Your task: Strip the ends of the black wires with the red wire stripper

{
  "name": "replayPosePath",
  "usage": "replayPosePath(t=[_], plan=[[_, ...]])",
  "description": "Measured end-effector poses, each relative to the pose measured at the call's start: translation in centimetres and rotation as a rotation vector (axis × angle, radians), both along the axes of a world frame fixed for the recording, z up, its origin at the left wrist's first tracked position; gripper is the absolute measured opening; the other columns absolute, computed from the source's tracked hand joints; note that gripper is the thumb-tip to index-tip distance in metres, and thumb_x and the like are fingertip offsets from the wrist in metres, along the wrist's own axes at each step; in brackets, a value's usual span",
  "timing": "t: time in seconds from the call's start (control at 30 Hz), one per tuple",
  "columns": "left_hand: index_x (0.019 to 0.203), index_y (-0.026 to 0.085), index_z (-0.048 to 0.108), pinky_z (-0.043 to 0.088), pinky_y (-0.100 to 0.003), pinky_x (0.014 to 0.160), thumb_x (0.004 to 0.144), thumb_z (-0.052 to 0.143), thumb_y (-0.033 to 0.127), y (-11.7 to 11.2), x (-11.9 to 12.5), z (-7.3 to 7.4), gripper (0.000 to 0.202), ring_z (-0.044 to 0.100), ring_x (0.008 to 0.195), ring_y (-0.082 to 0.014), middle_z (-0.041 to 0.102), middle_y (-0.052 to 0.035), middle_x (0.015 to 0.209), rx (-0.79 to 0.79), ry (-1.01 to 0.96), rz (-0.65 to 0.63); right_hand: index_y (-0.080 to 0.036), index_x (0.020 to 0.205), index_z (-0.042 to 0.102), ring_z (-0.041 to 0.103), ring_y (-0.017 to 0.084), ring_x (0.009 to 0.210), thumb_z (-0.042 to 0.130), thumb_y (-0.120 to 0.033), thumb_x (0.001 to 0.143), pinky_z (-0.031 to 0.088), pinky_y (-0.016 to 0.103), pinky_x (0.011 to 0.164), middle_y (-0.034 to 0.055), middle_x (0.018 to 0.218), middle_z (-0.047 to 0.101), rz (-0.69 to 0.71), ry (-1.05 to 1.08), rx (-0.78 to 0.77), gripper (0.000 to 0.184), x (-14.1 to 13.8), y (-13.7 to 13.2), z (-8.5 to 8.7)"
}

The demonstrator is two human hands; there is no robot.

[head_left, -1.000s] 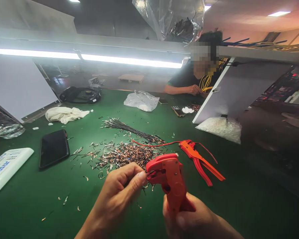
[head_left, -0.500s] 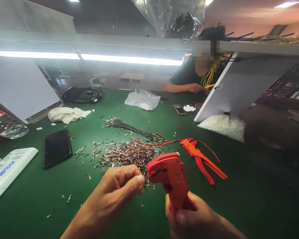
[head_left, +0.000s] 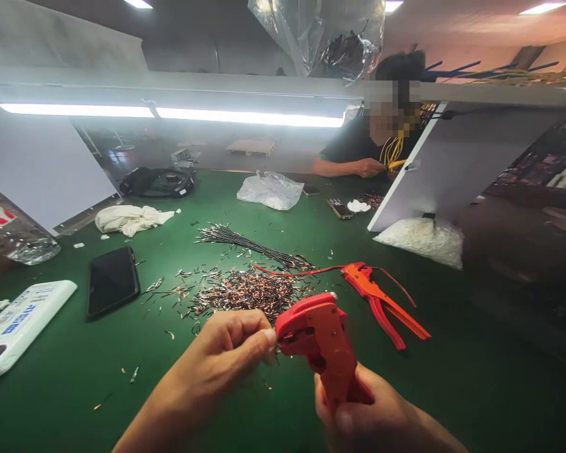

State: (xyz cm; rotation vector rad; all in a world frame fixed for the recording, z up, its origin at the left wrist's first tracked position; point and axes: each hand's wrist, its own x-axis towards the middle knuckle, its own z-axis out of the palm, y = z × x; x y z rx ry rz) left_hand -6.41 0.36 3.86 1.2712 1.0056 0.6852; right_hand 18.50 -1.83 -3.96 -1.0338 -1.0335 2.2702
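My right hand [head_left: 375,415] is wrapped round the handle of a red wire stripper [head_left: 318,336] held upright above the green table [head_left: 51,402]. My left hand [head_left: 226,358] is pinched shut right at the stripper's jaw; what it pinches is too small to make out. Just behind the hands lies a heap of short copper-tipped wire pieces [head_left: 245,292]. Beyond it rests a bundle of thin black wires [head_left: 245,242].
A second orange-red tool [head_left: 377,299] with a red wire lies to the right. A black phone [head_left: 112,280], a white box [head_left: 21,321] and a white cloth [head_left: 129,219] sit at left. Plastic bags [head_left: 270,190] lie farther back. Another person [head_left: 372,148] works across the table.
My left hand drew slightly away from the stripper jaw, then came back against it. The stripper barely moved.
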Motion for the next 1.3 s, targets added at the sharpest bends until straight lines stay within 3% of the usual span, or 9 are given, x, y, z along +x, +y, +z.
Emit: replayPosePath(t=[0.1,0.2,0.37,0.47,0.63,0.83,1.03,1.17,1.3], plan=[[0.068,0.020,0.051,0.005,-0.020,0.034,0.090,0.058,0.059,-0.1,-0.2,0.3,0.046,0.012,0.037,-0.0039,0.022,0.0124,0.046,-0.021,-0.020,-0.020,-0.017,0.086,0.063,0.050,0.013,0.059,0.085,-0.031,0.068,0.040,0.026,0.057,-0.0021,0.065,0.057,-0.002,-0.069,0.001,0.031,0.1,0.0,0.5],[0.067,0.019,0.051,0.006,-0.020,0.035,0.088,0.061,0.059,-0.4,-0.4,0.6,0.046,0.013,0.038,-0.0032,0.024,0.0122,0.047,-0.059,-0.052,-0.033,-0.017,0.080,0.062,0.051,0.012,0.058,0.083,-0.029,0.066,0.040,0.024,0.055,-0.0018,0.063,0.057,0.024,0.030,-0.020,0.028,-0.1,-0.1,0.2],[0.065,0.019,0.049,0.009,-0.019,0.037,0.087,0.064,0.058,-0.3,-0.5,0.3,0.048,0.015,0.041,-0.0033,0.028,0.0112,0.049,-0.102,-0.099,-0.064,-0.016,0.070,0.058,0.044,0.009,0.049,0.081,-0.035,0.063,0.035,0.020,0.047,-0.0035,0.056,0.052,-0.063,0.157,-0.037,0.030,-0.5,-0.4,-0.5],[0.064,0.019,0.048,0.011,-0.019,0.037,0.086,0.064,0.058,0.0,-0.3,0.0,0.048,0.017,0.042,-0.0036,0.028,0.0109,0.049,-0.100,-0.102,-0.075,-0.017,0.071,0.058,0.041,0.008,0.048,0.081,-0.032,0.063,0.034,0.020,0.046,-0.0044,0.054,0.050,-0.012,0.174,-0.065,0.029,-0.7,-0.2,-0.1],[0.063,0.019,0.048,0.010,-0.018,0.037,0.086,0.065,0.056,0.2,-0.1,0.0,0.046,0.016,0.042,-0.0037,0.028,0.0112,0.050,-0.118,-0.082,-0.043,-0.017,0.070,0.060,0.043,0.009,0.049,0.081,-0.024,0.063,0.035,0.019,0.046,-0.0038,0.055,0.051,-0.070,0.187,-0.072,0.024,-0.9,0.2,0.3],[0.062,0.020,0.047,0.011,-0.018,0.037,0.081,0.068,0.056,0.5,0.1,0.6,0.045,0.015,0.040,-0.0033,0.027,0.0120,0.048,-0.163,-0.080,-0.005,-0.013,0.077,0.066,0.047,0.009,0.049,0.082,-0.030,0.064,0.037,0.019,0.047,-0.0013,0.057,0.056,-0.054,0.360,-0.041,0.026,-1.4,-0.3,-0.2],[0.059,0.021,0.045,0.017,-0.019,0.040,0.076,0.070,0.052,0.7,0.3,1.1,0.043,0.020,0.043,-0.0043,0.031,0.0107,0.048,-0.196,-0.039,0.037,-0.016,0.075,0.063,0.048,0.011,0.053,0.086,-0.039,0.062,0.038,0.022,0.052,-0.0025,0.060,0.056,0.072,0.264,0.005,0.035,-1.1,0.5,0.0],[0.059,0.021,0.046,0.013,-0.019,0.038,0.076,0.068,0.055,0.9,0.2,0.8,0.043,0.017,0.039,-0.0037,0.030,0.0118,0.046,-0.187,-0.043,-0.011,-0.019,0.073,0.060,0.043,0.010,0.052,0.083,-0.033,0.065,0.033,0.022,0.047,-0.0036,0.058,0.053,0.066,0.129,-0.021,0.029,-0.4,0.6,0.3],[0.060,0.021,0.046,0.013,-0.019,0.039,0.078,0.068,0.050,0.6,0.0,1.2,0.041,0.016,0.042,-0.0039,0.030,0.0114,0.048,-0.208,-0.053,-0.011,-0.018,0.077,0.063,0.045,0.012,0.053,0.083,-0.034,0.062,0.036,0.024,0.050,-0.0028,0.059,0.055,0.051,0.124,-0.018,0.030,-0.2,0.1,0.5]])
